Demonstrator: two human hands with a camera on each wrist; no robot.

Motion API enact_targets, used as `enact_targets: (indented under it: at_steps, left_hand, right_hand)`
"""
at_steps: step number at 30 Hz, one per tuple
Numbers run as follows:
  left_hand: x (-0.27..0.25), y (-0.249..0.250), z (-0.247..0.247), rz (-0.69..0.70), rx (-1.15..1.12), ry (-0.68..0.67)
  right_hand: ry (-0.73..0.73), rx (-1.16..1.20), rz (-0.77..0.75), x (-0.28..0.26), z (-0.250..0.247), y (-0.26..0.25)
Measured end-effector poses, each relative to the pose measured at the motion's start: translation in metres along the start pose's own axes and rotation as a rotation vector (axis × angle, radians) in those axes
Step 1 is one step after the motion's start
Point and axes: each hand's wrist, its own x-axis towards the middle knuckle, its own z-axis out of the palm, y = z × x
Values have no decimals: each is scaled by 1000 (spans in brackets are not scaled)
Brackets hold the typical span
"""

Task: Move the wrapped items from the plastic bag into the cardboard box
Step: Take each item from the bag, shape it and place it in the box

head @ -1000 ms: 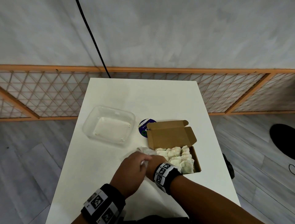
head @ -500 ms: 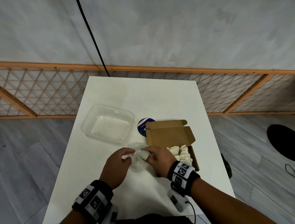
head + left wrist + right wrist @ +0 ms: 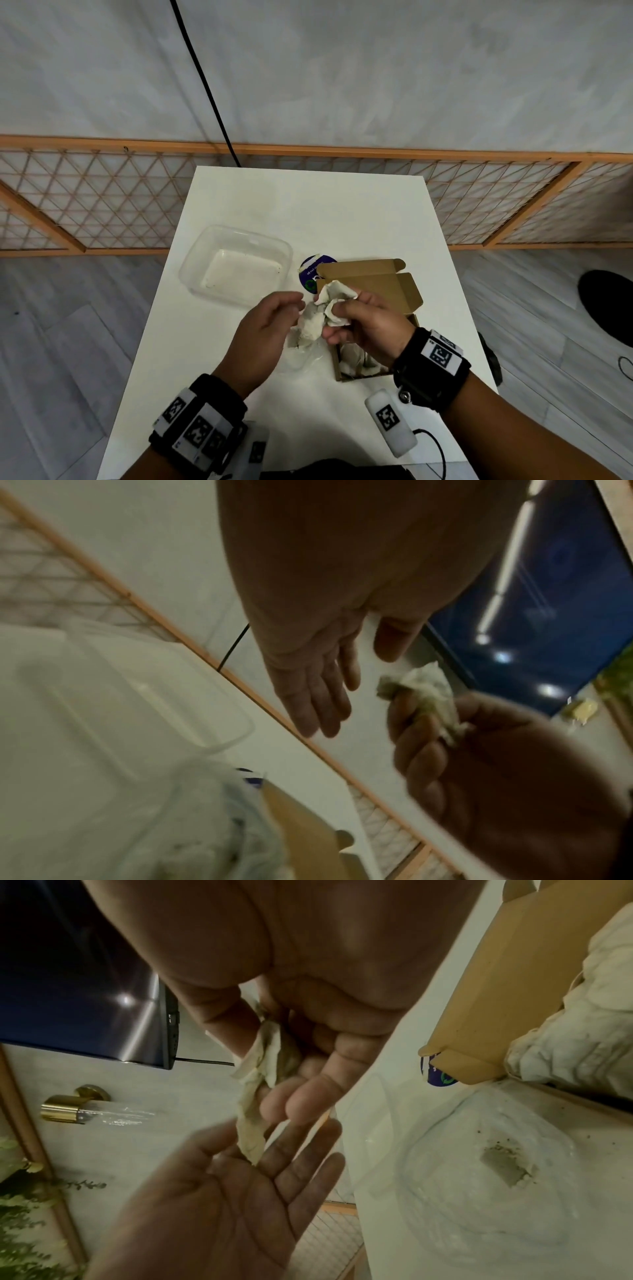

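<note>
My right hand (image 3: 356,318) is raised over the near left corner of the open cardboard box (image 3: 394,298) and pinches a crumpled white wrapped item (image 3: 330,303) between thumb and fingers. The item (image 3: 257,1085) hangs down towards my left hand (image 3: 222,1191), which is open with the palm up and fingers straight. I cannot tell whether they touch. The left hand (image 3: 274,318) is just left of the item. The clear plastic bag (image 3: 479,1150) lies flat on the table beside the box, with a grey scrap and crumbs inside. Several wrapped items (image 3: 582,1031) fill the box.
A clear plastic tub (image 3: 236,263) stands on the white table (image 3: 205,342) at the far left of my hands. A round blue disc (image 3: 308,274) lies between the tub and the box lid. A wooden lattice fence (image 3: 102,205) runs behind the table.
Both hands were down at the plastic bag on the table. They have risen. The right hand now holds a wrapped item clear of the bag, and the left hand has opened.
</note>
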Motion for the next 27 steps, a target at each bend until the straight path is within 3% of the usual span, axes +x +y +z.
enact_targets:
  at_steps: [3, 8, 15, 21, 27]
  left_hand:
    - [-2, 22, 3, -70, -119, -71]
    - [3, 24, 1, 8, 57, -55]
    - [-3, 39, 2, 72, 80, -90]
    - [-8, 58, 4, 199, 140, -204]
    - [-7, 81, 1, 266, 39, -116]
  right_hand:
    - [-8, 25, 10, -2, 6, -4]
    - [-32, 33, 7, -5, 7, -13]
    - [86, -174, -147, -9, 6, -22]
    - [-13, -285, -196, -17, 13, -37]
    - [108, -271, -299, -21, 16, -54]
